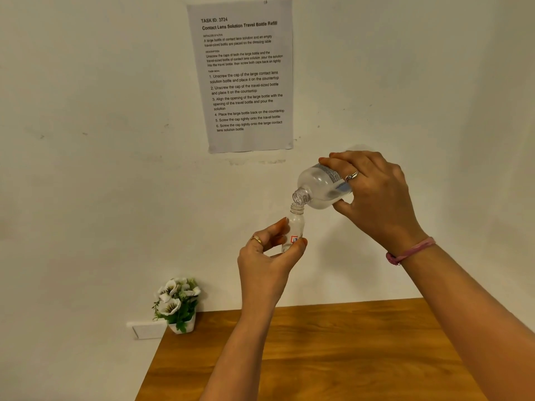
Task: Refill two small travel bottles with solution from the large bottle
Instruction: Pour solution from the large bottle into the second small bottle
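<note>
Large bottle tilts neck-down-left over upright travel bottle.

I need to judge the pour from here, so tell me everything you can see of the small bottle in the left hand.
The small bottle is clear plastic, uncapped, with a threaded neck and a red and white label low on its side. It stands about upright in the air, well above the wooden table. The left hand pinches its lower half. The large bottle, tilted by the right hand, has its mouth right at the opening. Fill level unclear.
</note>
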Demonstrator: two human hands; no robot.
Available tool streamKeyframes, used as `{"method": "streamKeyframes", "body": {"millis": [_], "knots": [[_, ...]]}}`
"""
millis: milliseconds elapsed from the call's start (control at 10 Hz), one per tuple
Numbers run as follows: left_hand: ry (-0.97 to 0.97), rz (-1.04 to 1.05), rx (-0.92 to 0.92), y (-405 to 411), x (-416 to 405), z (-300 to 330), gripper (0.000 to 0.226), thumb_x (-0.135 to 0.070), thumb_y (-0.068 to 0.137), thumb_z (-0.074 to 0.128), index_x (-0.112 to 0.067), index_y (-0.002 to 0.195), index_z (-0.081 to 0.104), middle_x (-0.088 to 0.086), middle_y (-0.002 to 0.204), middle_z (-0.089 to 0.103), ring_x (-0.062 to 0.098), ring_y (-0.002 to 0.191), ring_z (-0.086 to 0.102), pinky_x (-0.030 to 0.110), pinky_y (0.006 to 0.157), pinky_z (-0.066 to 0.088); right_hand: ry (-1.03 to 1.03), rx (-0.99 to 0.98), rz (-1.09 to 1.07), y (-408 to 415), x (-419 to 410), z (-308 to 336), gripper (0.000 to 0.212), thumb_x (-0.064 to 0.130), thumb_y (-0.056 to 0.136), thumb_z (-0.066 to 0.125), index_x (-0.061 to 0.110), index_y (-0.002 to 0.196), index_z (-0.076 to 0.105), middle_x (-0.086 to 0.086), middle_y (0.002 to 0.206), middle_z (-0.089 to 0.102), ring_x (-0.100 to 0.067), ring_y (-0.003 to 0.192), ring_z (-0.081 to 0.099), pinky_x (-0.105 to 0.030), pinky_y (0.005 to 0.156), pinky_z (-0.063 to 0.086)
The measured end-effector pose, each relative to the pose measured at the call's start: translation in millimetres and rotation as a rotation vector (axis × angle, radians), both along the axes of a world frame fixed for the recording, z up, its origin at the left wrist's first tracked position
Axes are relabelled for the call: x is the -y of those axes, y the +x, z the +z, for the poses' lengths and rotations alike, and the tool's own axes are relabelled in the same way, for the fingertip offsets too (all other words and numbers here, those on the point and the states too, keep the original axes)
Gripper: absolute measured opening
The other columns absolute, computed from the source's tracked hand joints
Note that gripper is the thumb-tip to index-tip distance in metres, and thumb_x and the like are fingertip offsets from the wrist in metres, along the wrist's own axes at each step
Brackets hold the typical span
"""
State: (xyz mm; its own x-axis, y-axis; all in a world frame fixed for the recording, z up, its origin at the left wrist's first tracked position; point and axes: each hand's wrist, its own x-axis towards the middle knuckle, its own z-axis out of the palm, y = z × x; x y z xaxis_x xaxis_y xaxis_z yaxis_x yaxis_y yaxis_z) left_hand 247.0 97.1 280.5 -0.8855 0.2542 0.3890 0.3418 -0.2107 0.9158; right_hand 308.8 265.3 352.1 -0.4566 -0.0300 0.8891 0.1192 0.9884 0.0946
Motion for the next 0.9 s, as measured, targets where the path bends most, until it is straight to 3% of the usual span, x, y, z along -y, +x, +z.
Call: {"method": "streamKeyframes", "body": {"millis": [900], "knots": [[0.006,-0.004,-0.004,0.9,-1.8,0.3,0.037,-0.018,0.069,0.082,-0.031,0.101,0.07,-0.013,0.096,0.072,-0.001,0.088,0.065,0.002,0.061,0.045,0.01,-0.005,-0.009,2.3,-1.6,2.8,0.063,0.009,0.064,0.082,0.017,0.122,0.059,-0.005,0.119,0.063,-0.031,0.111,0.056,-0.045,0.08,0.045]]}}
